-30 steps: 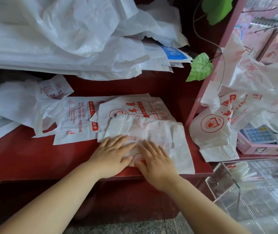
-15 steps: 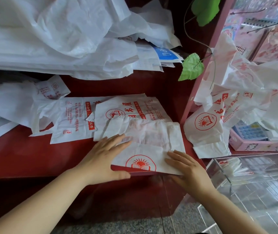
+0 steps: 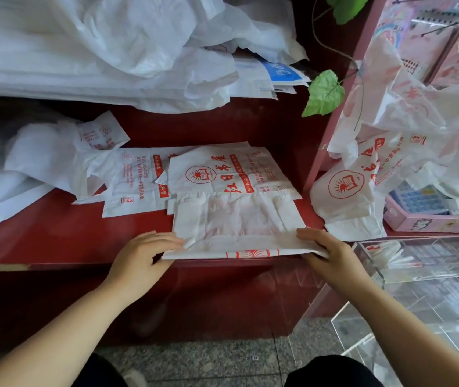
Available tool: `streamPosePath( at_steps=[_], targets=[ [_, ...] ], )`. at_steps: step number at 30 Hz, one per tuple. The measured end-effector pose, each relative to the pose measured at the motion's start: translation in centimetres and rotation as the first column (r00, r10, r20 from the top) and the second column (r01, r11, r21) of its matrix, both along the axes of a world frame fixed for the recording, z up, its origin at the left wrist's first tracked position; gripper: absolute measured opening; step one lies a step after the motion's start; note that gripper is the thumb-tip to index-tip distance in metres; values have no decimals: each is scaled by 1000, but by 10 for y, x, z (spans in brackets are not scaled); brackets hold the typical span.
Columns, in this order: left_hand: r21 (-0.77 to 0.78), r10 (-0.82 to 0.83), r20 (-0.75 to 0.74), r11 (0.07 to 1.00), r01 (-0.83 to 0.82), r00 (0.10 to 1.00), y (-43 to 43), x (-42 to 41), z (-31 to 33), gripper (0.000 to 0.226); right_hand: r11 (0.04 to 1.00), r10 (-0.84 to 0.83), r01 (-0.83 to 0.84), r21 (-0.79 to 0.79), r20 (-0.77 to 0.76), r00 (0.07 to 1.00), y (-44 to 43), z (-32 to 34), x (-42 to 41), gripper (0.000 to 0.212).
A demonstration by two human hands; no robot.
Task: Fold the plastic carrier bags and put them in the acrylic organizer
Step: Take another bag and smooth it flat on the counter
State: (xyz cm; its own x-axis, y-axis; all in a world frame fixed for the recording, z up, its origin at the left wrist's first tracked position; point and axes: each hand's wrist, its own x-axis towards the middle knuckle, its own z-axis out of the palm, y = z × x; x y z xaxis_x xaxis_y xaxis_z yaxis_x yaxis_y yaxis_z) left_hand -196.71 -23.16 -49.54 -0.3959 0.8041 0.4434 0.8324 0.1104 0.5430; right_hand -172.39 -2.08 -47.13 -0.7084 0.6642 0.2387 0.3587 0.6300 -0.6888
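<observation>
A dark red wooden counter [image 3: 41, 241] bears overlapping white red-printed plastic carrier bags [image 3: 136, 188]. A folded white bag [image 3: 236, 227] lies at its front edge.

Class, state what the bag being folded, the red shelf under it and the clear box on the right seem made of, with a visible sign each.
The bag: thin plastic film, matt white, red print, finely creased. The shelf: probably painted wood, smooth dark-red coat. The clear box: likely acrylic, transparent, glossy, bright edges.

Left hand [image 3: 141, 255], right hand [image 3: 331, 252] now apart; bag [image 3: 236, 219] seemingly folded.
</observation>
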Motion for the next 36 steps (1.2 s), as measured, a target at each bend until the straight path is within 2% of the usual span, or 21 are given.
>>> streamPosePath(
  at_steps=[3,7,9,12,16,20,24,27,31,34,36],
  targets=[
    [-42,101,141,994,-96,985,1,3,8,24,998,-62,62,-33,-26,998,2,3,3,30],
    [-99,243,276,970,-223,930,6,12,21,15,988,-133,133,-83,5,991,2,10,-1,14],
    [-98,289,315,957,-272,904,12,15,24,26,982,-165,165,-93,12,986,3,11,-5,13],
    [-85,340,351,939,-332,872,22,19,28,31,971,-239,240,-8,86,967,5,12,-15,11],
    [-87,440,363,893,-441,821,38,18,32,20,934,-351,336,121,146,925,6,17,-34,31],
    [-102,503,365,858,-503,783,48,13,34,18,900,-429,393,188,236,872,14,19,-50,18],
    [-141,568,308,821,-554,763,49,11,38,27,882,-463,382,276,362,809,18,21,-59,28],
    [-163,586,177,810,-564,791,48,8,37,39,865,-489,356,354,427,761,21,19,-65,27],
    [-219,585,43,797,-563,810,50,0,35,48,842,-523,363,398,442,729,23,19,-70,24],
    [-286,571,-60,776,-562,819,50,3,37,46,833,-533,349,429,455,714,24,18,-71,26],
    [-279,586,-118,755,-593,802,50,2,36,43,848,-514,344,402,471,717,29,22,-72,25]
  ],
)
